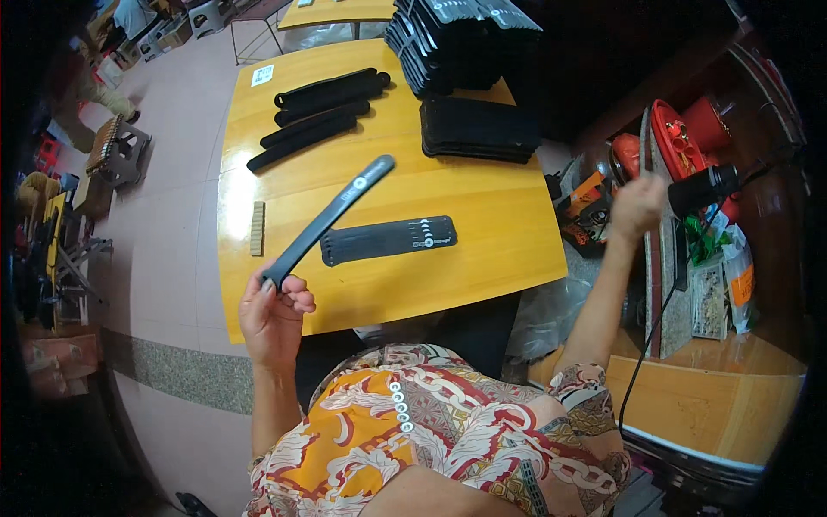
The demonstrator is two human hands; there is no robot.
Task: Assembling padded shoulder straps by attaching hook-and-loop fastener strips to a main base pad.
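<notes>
My left hand (274, 314) pinches one end of a long dark grey strap (332, 217) with a rounded tip and white print. The strap slants up and away over the yellow table (482, 276). Beneath its far part lies a fanned row of matching dark straps (388, 240), printed at the right end. My right hand (639, 205) is raised off the table at the right, its fingers curled closed; whatever they may hold is hidden. Just beyond it is a black cylinder (702, 190) with a cord, perhaps a hot-air tool.
Several black rolled bundles (314, 125) lie at the far left of the table. A flat black stack (478, 129) and a taller tied pile (461, 43) stand at the back right. A small brown ribbed block (258, 228) is near the left edge. Red trays (676, 138) crowd the right-hand shelf.
</notes>
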